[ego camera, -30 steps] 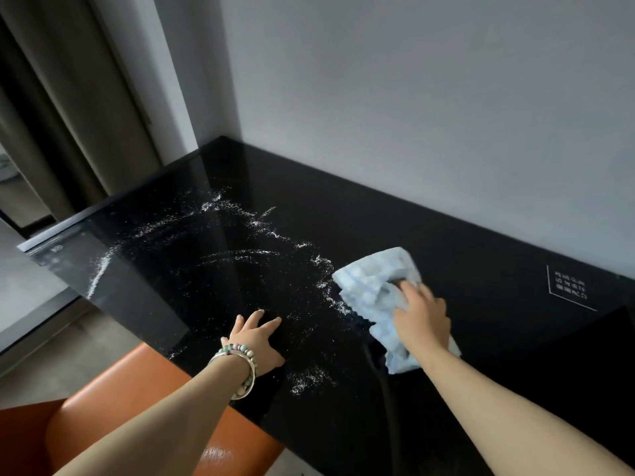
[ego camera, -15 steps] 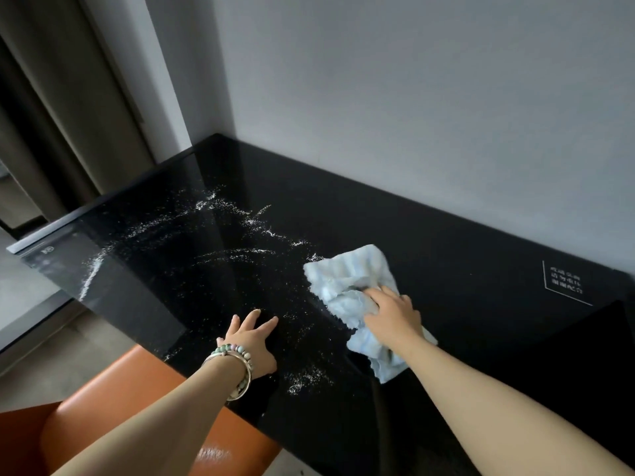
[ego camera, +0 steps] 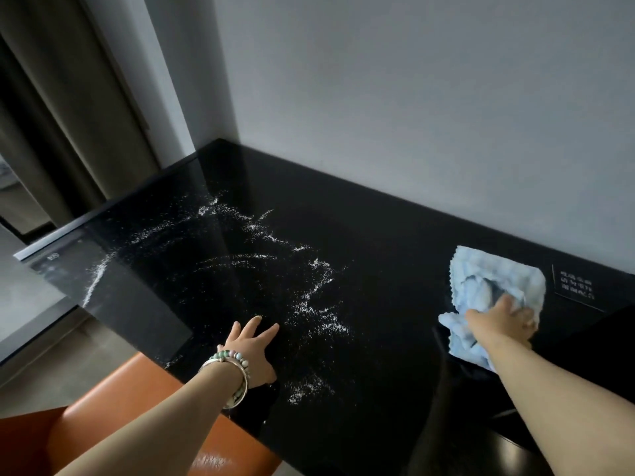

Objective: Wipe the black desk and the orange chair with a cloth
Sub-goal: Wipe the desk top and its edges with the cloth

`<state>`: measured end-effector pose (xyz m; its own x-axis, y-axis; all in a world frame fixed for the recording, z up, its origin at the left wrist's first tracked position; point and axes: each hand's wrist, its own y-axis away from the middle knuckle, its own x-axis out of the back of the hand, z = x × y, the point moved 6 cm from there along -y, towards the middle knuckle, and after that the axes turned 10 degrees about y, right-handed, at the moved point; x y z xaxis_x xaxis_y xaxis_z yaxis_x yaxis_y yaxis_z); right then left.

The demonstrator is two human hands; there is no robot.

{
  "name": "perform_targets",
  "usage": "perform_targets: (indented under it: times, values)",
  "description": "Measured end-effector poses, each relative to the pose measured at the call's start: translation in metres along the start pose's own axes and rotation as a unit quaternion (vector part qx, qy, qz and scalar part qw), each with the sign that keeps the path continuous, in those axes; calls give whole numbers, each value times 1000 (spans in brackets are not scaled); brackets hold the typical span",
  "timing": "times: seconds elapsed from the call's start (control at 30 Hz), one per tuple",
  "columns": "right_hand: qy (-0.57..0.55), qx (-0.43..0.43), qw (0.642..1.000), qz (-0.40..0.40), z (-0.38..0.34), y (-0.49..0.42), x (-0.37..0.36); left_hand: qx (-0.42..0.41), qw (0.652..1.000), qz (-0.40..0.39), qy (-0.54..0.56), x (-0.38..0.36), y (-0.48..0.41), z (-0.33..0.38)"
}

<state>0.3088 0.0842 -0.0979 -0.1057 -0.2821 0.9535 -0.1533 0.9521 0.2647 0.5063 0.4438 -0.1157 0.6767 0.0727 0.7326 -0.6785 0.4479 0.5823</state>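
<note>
- Over on the right side of the black counter (ego camera: 395,235), the right hand (ego camera: 505,321) now presses the light blue cloth (ego camera: 494,280) flat. Fingers look spread over the crumpled fabric, palm down; can't really tell if any of them are curled into it.
- Half a second back the cloth was mid-counter, right at the edge of the white powder (ego camera: 309,304). It has since swept well off to the right and sits just beside the small white printed label (ego camera: 577,286) near the wall.
- Left hand (ego camera: 251,348) hasn't budged: open, fingers splayed, palm resting flat on the counter near the front edge, holding nothing. Beaded bracelets (ego camera: 230,369) on that wrist.
- Powder is pretty much where it was, scattered in streaks and arcs across the left and middle of the counter, with a patch just right of the left hand and a long smear toward the far left corner.
- Orange chair (ego camera: 137,407) is tucked under the front edge, lower left, partly hidden by the left forearm, with a bit of white dust on the seat.
- Grey wall (ego camera: 412,115) runs along the back, and a curtain (ego camera: 68,115) hangs at the far left.
</note>
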Motion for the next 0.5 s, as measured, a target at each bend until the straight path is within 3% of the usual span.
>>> perform_targets:
  times: [0.3,0.5]
  values:
    - [74,45,995,-44,-61,-27,-4,7,1000,-2,12,5,-3,2]
    - [123,184,973,-71,-118,-20,-18,3,1000,6,4,4,-3,-1]
